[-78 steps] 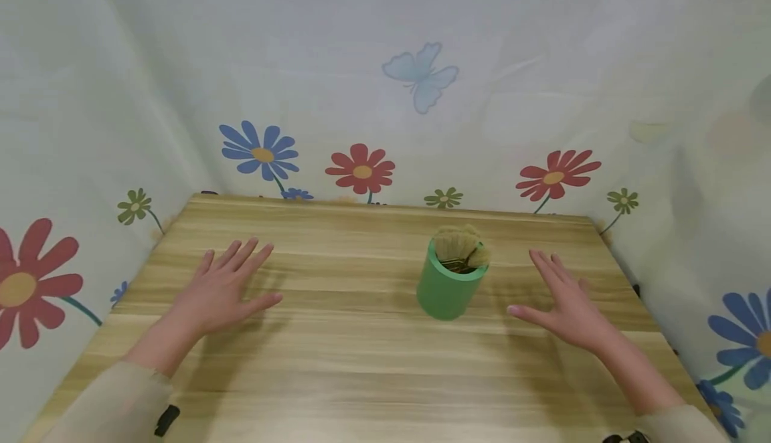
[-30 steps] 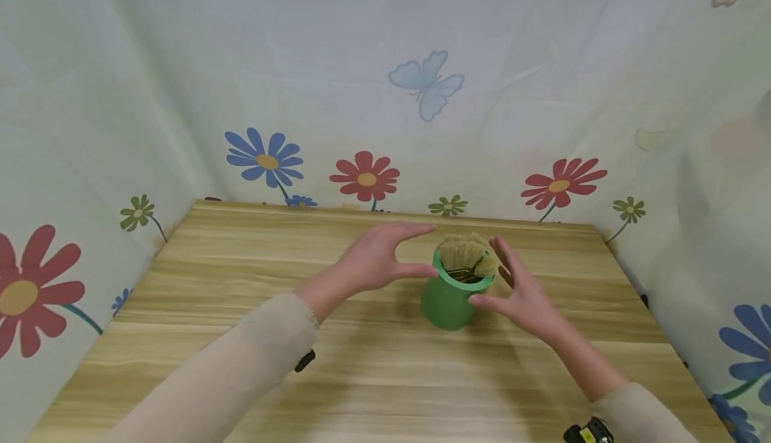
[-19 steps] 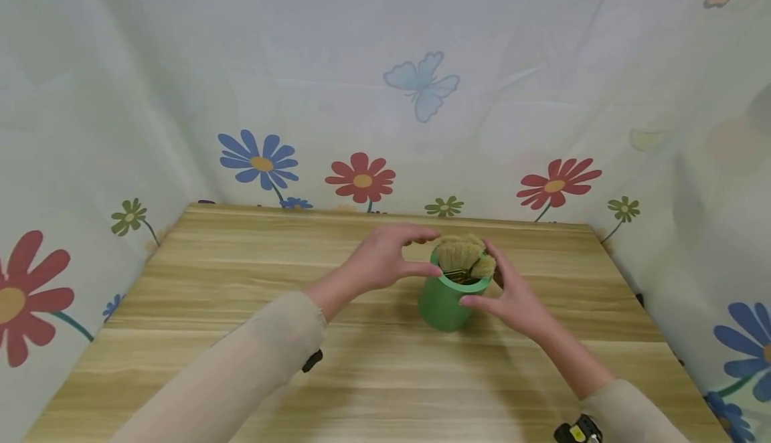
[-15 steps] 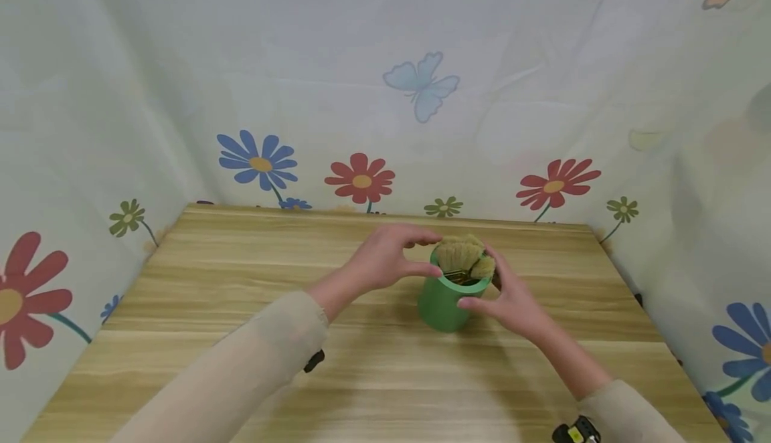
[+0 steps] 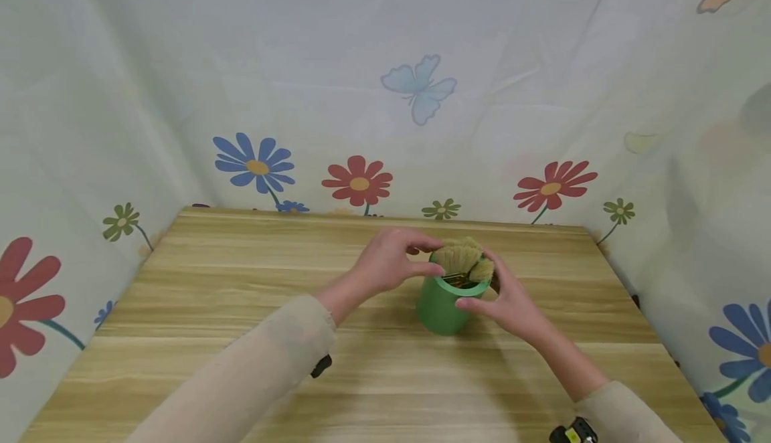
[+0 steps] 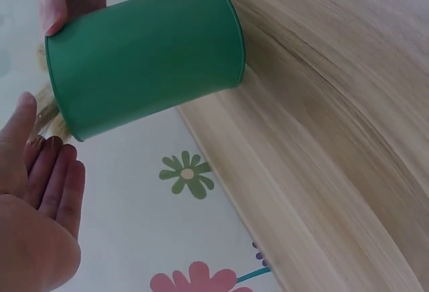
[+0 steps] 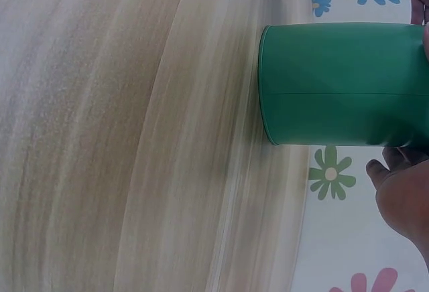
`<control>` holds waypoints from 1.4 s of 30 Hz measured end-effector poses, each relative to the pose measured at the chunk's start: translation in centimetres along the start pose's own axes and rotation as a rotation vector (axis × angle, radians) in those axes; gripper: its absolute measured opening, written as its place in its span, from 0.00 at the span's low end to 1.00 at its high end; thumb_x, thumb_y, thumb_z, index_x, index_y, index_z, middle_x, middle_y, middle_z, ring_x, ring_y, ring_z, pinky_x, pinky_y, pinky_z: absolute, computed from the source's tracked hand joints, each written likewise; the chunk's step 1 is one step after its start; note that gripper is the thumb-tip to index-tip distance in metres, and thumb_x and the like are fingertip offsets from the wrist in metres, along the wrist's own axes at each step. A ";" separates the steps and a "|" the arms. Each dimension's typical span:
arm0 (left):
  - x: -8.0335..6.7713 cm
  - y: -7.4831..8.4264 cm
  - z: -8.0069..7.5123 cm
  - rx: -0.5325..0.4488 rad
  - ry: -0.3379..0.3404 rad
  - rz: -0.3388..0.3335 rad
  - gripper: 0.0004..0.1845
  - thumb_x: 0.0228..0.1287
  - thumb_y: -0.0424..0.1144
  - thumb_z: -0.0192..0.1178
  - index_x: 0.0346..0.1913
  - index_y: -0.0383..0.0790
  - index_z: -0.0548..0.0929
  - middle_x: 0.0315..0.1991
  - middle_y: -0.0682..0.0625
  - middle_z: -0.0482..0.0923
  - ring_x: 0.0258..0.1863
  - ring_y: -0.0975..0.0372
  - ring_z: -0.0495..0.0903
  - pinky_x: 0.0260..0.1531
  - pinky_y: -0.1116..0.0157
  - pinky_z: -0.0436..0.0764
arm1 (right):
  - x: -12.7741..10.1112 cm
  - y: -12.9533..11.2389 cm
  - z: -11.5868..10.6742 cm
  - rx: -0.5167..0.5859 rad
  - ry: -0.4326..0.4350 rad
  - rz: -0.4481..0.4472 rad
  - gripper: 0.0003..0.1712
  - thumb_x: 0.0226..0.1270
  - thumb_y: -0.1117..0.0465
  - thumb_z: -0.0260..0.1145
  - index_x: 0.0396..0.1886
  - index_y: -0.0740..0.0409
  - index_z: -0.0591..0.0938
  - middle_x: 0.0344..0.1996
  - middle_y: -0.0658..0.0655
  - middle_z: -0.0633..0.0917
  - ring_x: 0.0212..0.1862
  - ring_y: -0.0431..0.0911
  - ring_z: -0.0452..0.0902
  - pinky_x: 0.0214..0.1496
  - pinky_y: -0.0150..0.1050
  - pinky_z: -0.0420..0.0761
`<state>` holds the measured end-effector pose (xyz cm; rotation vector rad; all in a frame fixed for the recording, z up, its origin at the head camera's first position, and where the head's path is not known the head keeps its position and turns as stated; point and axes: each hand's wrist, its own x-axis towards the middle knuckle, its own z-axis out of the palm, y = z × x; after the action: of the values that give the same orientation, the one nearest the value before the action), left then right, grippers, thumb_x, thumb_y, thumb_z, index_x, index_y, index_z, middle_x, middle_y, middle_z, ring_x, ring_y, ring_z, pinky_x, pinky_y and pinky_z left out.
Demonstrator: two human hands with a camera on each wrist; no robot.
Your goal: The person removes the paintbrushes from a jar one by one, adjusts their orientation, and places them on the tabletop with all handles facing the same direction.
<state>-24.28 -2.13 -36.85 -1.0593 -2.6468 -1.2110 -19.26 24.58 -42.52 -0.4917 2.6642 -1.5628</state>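
A green cylindrical cup (image 5: 444, 309) stands upright on the wooden table, with several brushes (image 5: 459, 260) in it, tan bristles upward. My right hand (image 5: 512, 302) grips the cup near its rim, thumb in front and fingers round the far right side. My left hand (image 5: 391, 261) is at the left of the rim, thumb and fingers apart, fingertips right at the bristles. In the left wrist view, the left hand (image 6: 40, 205) is near the bristles poking past the rim, while the right thumb presses the cup wall (image 6: 147, 61). The brush handles are hidden inside the cup.
The light wood table (image 5: 253, 276) runs back to a white cloth (image 5: 301, 95) printed with flowers and a butterfly. The cloth hangs on the left and right sides too. Dark wrist straps (image 5: 575, 431) show at the sleeves.
Both hands have moved inward from either side of the table to the cup. The right hand has taken hold of it, and the left has come to the rim and bristles.
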 end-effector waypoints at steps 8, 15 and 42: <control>0.3 0.6 0.5 -0.049 0.068 -0.050 0.13 0.67 0.47 0.76 0.51 0.46 0.94 0.44 0.55 0.92 0.42 0.65 0.90 0.46 0.69 0.87 | 0.1 0.0 -0.1 -0.003 -0.001 0.032 0.60 0.66 0.57 0.82 0.87 0.54 0.53 0.78 0.66 0.69 0.79 0.65 0.63 0.79 0.69 0.61; 0.3 1.3 0.7 -0.084 0.084 -0.063 0.08 0.69 0.43 0.75 0.46 0.46 0.94 0.40 0.56 0.92 0.39 0.68 0.88 0.43 0.71 0.87 | 0.2 -0.1 0.0 0.006 -0.008 0.049 0.62 0.65 0.56 0.82 0.88 0.53 0.52 0.78 0.66 0.68 0.79 0.65 0.63 0.79 0.69 0.62; 0.4 4.8 -2.8 -0.178 0.204 0.021 0.05 0.69 0.39 0.74 0.44 0.45 0.94 0.38 0.55 0.91 0.36 0.69 0.89 0.42 0.73 0.87 | 0.0 -0.9 -0.2 -0.028 0.001 0.111 0.60 0.67 0.51 0.81 0.86 0.56 0.52 0.78 0.67 0.67 0.77 0.67 0.65 0.78 0.69 0.65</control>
<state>-22.34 -1.53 -31.64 -0.9260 -2.4071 -1.4856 -19.06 24.36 -41.67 -0.3365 2.6671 -1.4981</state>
